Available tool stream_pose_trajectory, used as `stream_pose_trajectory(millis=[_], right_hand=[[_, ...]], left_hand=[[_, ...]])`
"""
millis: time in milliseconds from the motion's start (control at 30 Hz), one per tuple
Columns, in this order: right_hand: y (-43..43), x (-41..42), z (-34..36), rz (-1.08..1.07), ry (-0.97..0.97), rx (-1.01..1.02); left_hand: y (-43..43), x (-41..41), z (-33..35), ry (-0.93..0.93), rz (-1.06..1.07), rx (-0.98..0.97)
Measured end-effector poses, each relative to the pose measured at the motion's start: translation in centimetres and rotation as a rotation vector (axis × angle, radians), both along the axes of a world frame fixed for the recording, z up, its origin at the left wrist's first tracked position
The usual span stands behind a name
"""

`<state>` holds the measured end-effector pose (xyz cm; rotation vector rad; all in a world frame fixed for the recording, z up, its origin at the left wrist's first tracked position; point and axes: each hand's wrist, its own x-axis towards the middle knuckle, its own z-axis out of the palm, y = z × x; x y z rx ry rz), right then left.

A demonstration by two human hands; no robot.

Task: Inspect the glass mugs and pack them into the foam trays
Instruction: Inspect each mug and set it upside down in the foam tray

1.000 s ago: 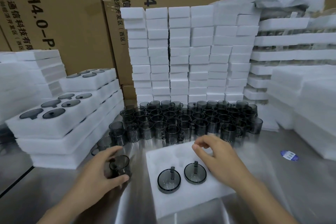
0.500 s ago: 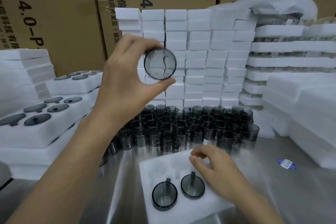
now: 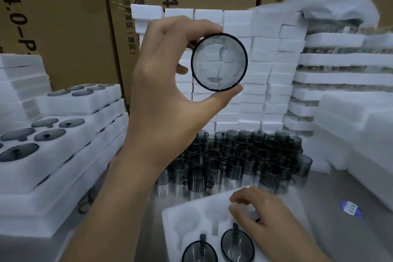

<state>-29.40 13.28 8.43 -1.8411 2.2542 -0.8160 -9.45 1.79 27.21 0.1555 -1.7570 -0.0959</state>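
Left hand [image 3: 161, 83] held one glass mug [image 3: 219, 62] raised, round end toward the camera, thumb under it and fingers curled over the top; its handle was hard to make out. Right hand [image 3: 261, 217] rested on the foam tray [image 3: 187, 219], fingers loosely bent, gripping nothing. Two packed mugs [image 3: 237, 244] in the near pockets were cut off by the frame edge. Loose mugs [image 3: 244, 155] behind were blurred and partly hidden by the forearm.
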Motion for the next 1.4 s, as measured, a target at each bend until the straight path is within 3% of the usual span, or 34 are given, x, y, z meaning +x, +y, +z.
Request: stream_pose_trajectory(millis=[100, 167, 333, 467, 600, 767, 1000, 1100, 1233, 1300, 1400], right_hand=[[0.1, 0.1, 0.2, 0.007, 0.005, 0.005], [0.1, 0.2, 0.3, 0.004, 0.013, 0.010], [0.2, 0.2, 0.2, 0.000, 0.026, 0.021], [0.2, 0.1, 0.2, 0.002, 0.034, 0.017], [0.1, 0.0, 0.0, 0.003, 0.034, 0.006], [0.1, -0.1, -0.2, 0.005, 0.029, -0.004], [0.2, 0.0, -0.2, 0.013, 0.039, -0.016], [0.2, 0.0, -0.2, 0.015, 0.039, -0.025], [0.5, 0.4, -0.1, 0.018, 0.043, -0.105], [0.7, 0.9, 0.6, 0.026, -0.004, -0.266], [0.3, 1.5, 3.4, 0.019, -0.122, -0.662]], left_hand=[[0.0, 0.2, 0.0, 0.007, -0.009, 0.029], [0.4, 0.3, -0.5, 0.047, -0.156, 0.103], [2.0, 0.6, 0.1, 0.096, -0.861, 0.679], [3.0, 0.2, 0.0, 0.026, -1.413, 1.080], [2.8, -0.7, -0.6, 0.066, -1.651, 1.390], [2.5, -2.0, -1.6, 0.150, -1.624, 1.565], [2.2, -2.4, -1.9, 0.176, -1.553, 1.556], [2.1, -2.5, -1.7, 0.132, -1.278, 1.402], [1.8, -2.5, -1.8, 0.015, -0.723, 0.969], [1.4, -2.2, -1.8, 0.023, -0.546, 0.810], [1.0, -1.5, -1.7, 0.020, -0.425, 0.714]])
